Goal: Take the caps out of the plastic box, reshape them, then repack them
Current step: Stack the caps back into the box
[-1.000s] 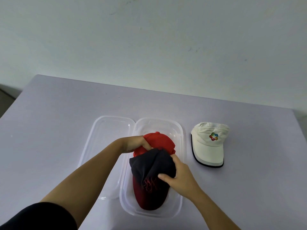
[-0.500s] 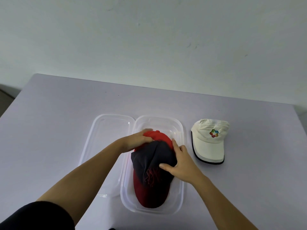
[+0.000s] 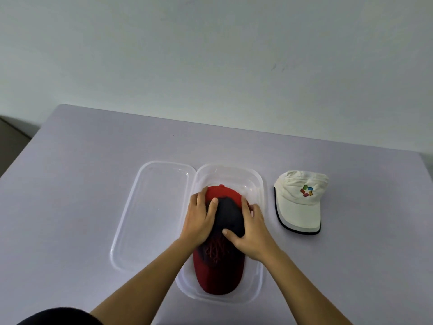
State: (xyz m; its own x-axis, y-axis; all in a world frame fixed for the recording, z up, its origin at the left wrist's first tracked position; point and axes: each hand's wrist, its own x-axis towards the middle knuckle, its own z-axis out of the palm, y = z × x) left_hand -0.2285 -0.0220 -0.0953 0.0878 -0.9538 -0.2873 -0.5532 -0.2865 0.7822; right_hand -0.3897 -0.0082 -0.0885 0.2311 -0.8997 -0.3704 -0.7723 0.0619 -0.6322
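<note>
Packing under way: left hand (image 3: 201, 222) and right hand (image 3: 254, 229), fingers flat and spread, press dark cap (image 3: 230, 215) onto red cap (image 3: 220, 276) in box (image 3: 260, 287); white cap (image 3: 300, 205) outside, unpacked.

Single head-worn wide-angle view. It looks forward and steeply down across the grey table (image 3: 82, 184), facing the pale wall (image 3: 210, 55) behind it. Close range: both forearms come in from the bottom edge. The left hand (image 3: 199, 219) and right hand (image 3: 253, 228) sit just below frame centre, over the plastic box (image 3: 234, 174). The wall fills the top third. The table's far edge slopes down to the right. The lid (image 3: 152, 207) and white cap (image 3: 300, 202) are fully in frame.
</note>
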